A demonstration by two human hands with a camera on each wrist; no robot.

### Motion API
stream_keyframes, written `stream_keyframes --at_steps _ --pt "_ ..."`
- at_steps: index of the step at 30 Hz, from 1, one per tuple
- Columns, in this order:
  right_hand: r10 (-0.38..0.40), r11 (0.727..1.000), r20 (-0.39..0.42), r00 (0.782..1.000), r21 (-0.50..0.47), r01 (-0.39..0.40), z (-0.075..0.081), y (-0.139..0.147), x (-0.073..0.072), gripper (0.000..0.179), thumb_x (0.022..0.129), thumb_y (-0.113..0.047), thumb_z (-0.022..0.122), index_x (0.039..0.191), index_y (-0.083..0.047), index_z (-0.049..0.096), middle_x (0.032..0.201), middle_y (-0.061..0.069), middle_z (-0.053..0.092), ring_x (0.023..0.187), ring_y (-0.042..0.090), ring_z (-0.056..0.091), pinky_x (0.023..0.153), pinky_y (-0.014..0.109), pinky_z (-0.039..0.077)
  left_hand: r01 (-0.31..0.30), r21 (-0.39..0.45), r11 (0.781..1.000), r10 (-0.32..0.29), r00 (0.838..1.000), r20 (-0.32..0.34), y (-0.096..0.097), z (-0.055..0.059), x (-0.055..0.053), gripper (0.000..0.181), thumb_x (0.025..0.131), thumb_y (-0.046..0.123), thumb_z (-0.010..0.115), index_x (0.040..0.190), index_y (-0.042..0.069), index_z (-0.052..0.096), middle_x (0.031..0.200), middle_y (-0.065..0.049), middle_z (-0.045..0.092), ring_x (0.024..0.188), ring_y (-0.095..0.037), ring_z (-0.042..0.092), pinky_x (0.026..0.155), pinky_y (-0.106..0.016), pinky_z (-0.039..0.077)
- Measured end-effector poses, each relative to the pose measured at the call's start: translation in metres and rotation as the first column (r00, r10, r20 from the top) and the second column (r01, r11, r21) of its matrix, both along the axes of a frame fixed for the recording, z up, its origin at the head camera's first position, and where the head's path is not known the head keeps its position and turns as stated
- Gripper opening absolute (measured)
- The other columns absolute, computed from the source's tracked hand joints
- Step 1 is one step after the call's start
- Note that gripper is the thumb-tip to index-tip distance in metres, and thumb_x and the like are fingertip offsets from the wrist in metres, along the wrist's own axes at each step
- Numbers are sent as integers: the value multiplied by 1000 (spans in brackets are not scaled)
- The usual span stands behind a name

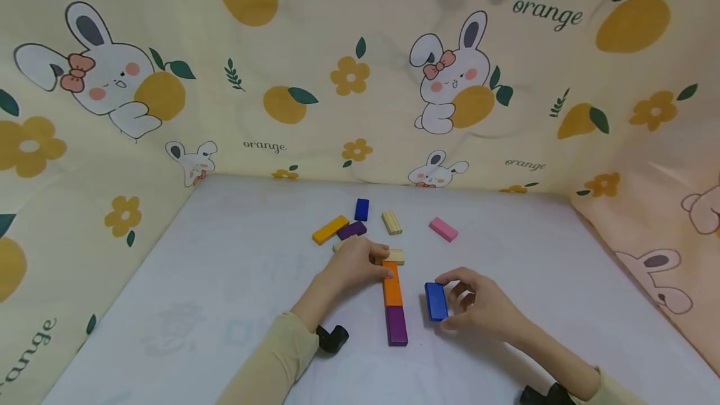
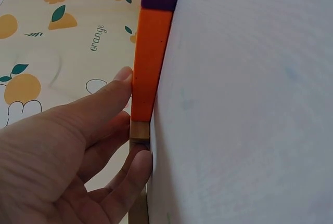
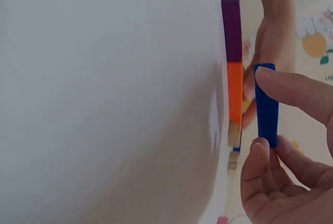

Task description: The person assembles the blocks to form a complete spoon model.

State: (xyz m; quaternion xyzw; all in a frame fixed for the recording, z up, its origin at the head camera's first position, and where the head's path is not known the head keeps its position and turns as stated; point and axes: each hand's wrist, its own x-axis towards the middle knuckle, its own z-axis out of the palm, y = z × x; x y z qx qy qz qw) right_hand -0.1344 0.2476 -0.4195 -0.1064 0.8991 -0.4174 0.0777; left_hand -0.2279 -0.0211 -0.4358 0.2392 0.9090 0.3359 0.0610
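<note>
A purple block [image 1: 396, 326] and an orange block [image 1: 392, 286] lie end to end in a line on the white table. Across the far end of the orange one lies a plain wooden block [image 1: 396, 257]. My left hand [image 1: 352, 262] is at this joint, its thumb against the orange block's side and its fingers curled around the near end of the wooden block, as the left wrist view shows. To the right of the line, my right hand [image 1: 482, 306] pinches a blue block [image 1: 436, 302] by its two ends, between thumb and fingers. Its palm faces the line.
Beyond the hands lie a yellow block [image 1: 330, 230], a second purple block [image 1: 352, 230], a second blue block [image 1: 362, 209], another wooden block [image 1: 392, 222] and a pink block [image 1: 443, 229]. One more pale block [image 1: 338, 245] is partly hidden behind the left hand. A printed cloth [image 1: 382, 105] stands behind.
</note>
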Motion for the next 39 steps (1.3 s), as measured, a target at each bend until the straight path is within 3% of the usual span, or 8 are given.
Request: stream_keyframes --at_steps 9,19,29,33,39 --pt "8 997 132 991 -73 2 -1 -14 24 69 60 -20 95 120 -12 62 89 9 57 78 26 54 60 27 47 -6 8 1000 6 1000 17 0 0 0 45 82 40 80 119 16 73 117 13 68 82 -8 52 73 -29 37" --pt "25 999 213 977 -45 -16 -4 -25 41 69 61 -22 95 120 -11 61 82 5 60 75 24 53 60 28 45 -14 16 1000 14 999 33 1 0 1 46 82 39 80 120 15 73 117 12 68 82 -9 53 71 -27 40" --pt "40 998 341 939 -55 -22 -4 -35 57 67 61 -17 95 118 -10 60 84 9 56 76 26 51 59 29 44 -22 8 1000 22 1000 19 0 1 3 48 82 41 80 121 15 72 117 13 68 82 -9 52 72 -28 39" --pt "37 999 358 933 -48 -21 -3 -38 60 68 61 -19 95 118 -12 60 86 9 55 76 26 51 59 28 45 -18 10 1000 18 1000 18 0 1 3 48 82 40 80 122 16 72 117 13 68 81 -9 52 72 -28 39" --pt "122 992 329 936 -51 -111 -2 -39 63 64 63 -21 94 116 -14 59 90 8 56 80 26 53 63 28 48 -17 9 1000 17 1000 14 -1 -1 1 48 81 41 80 121 16 72 116 14 68 80 -9 51 73 -29 36"
